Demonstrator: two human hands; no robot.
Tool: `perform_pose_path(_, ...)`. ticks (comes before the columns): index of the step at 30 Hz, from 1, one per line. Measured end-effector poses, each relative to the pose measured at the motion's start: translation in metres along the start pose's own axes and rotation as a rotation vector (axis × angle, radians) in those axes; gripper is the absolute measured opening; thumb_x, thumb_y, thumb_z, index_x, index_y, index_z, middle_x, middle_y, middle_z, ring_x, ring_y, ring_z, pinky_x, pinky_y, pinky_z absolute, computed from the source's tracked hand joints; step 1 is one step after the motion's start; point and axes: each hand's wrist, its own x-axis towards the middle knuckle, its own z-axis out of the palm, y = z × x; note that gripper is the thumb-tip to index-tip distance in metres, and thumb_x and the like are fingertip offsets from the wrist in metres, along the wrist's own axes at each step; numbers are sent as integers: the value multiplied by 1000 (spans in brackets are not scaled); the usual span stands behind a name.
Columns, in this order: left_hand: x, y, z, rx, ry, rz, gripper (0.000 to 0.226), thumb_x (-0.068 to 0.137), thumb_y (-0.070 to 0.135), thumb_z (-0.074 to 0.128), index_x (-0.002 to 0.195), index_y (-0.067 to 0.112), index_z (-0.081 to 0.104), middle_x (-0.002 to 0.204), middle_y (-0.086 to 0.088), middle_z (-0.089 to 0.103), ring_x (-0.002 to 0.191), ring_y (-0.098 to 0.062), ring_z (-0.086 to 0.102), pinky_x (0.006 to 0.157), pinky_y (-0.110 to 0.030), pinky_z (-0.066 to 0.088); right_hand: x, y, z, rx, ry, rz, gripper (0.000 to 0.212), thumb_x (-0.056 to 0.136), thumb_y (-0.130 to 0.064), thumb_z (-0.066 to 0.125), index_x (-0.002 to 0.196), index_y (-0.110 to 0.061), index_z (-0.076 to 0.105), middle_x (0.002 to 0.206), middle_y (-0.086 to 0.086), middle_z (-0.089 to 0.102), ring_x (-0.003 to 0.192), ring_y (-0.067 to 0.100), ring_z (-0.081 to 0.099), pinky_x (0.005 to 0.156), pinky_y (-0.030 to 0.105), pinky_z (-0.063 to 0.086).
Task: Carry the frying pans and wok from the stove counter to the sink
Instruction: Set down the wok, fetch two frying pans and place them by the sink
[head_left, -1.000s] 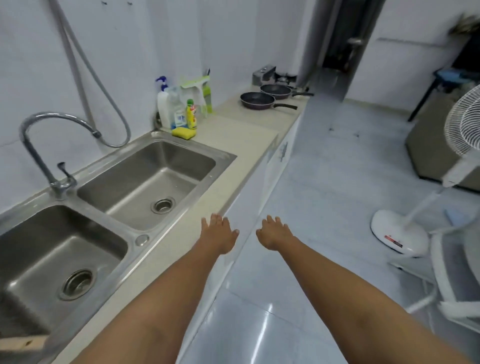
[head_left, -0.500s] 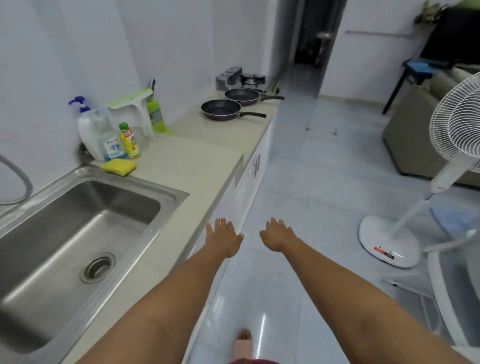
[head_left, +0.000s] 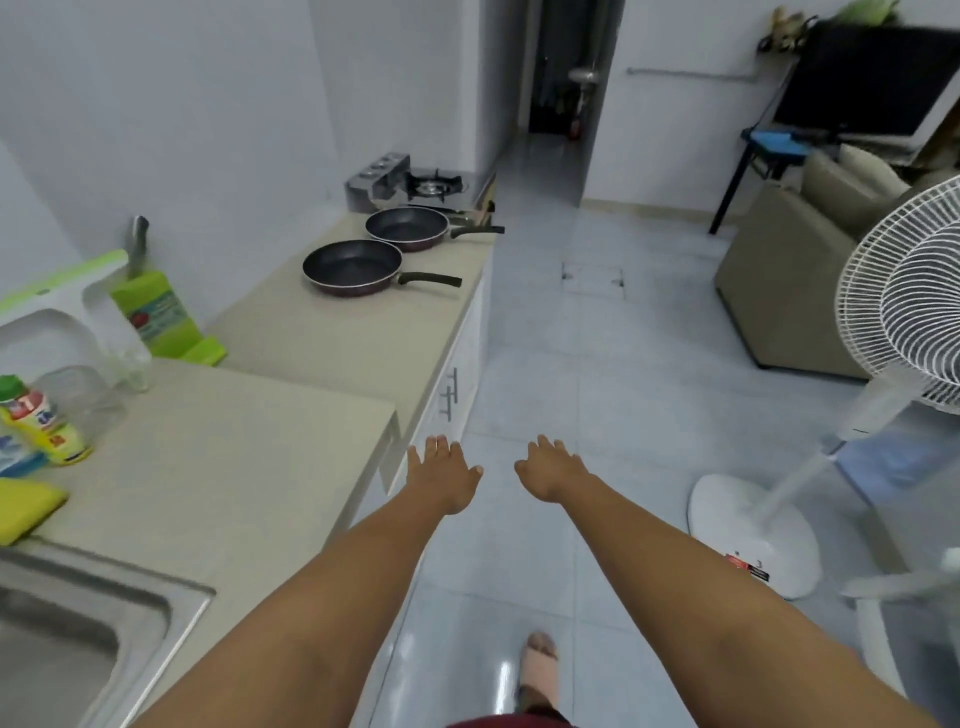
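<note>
Two dark frying pans stand on the beige counter (head_left: 291, 415) ahead. The nearer pan (head_left: 353, 267) has its black handle pointing right; the farther pan (head_left: 408, 227) sits just behind it, next to the gas stove (head_left: 431, 184). The steel sink (head_left: 78, 639) shows only its corner at the lower left. My left hand (head_left: 441, 475) and my right hand (head_left: 550, 473) are stretched forward over the floor beside the counter edge, palms down, fingers apart, holding nothing. Both are well short of the pans.
A yellow sponge (head_left: 23, 506), soap bottles (head_left: 44, 421) and a green cutting board (head_left: 156, 312) line the wall side of the counter. A white standing fan (head_left: 779, 519) and a sofa (head_left: 789, 275) are on the right. Tiled floor runs ahead.
I have walked forward along the counter: the sink has slid off to the lower left and the pans are closer. Both hands stay outstretched and empty.
</note>
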Motion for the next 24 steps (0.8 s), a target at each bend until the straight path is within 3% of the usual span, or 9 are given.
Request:
perform_pose_path(14, 281, 99, -134, -118, 4, -117, 68, 105, 47, 15, 159, 5, 4, 167, -15, -3, 154, -29, -6, 123, -49, 0, 275, 104, -187, -105, -18, -73, 61, 103, -36, 25, 155, -5, 19, 166, 7, 4, 151, 30, 4, 122, 49, 9)
perform_pose_path(24, 451, 81, -189, -79, 34, -228, 69, 105, 47, 17, 158, 5, 7, 166, -17, 3, 154, -30, 0, 122, -50, 5, 463, 98, -269, -171, -51, -187, 60, 103, -36, 24, 156, -7, 16, 166, 7, 2, 151, 29, 4, 122, 49, 8)
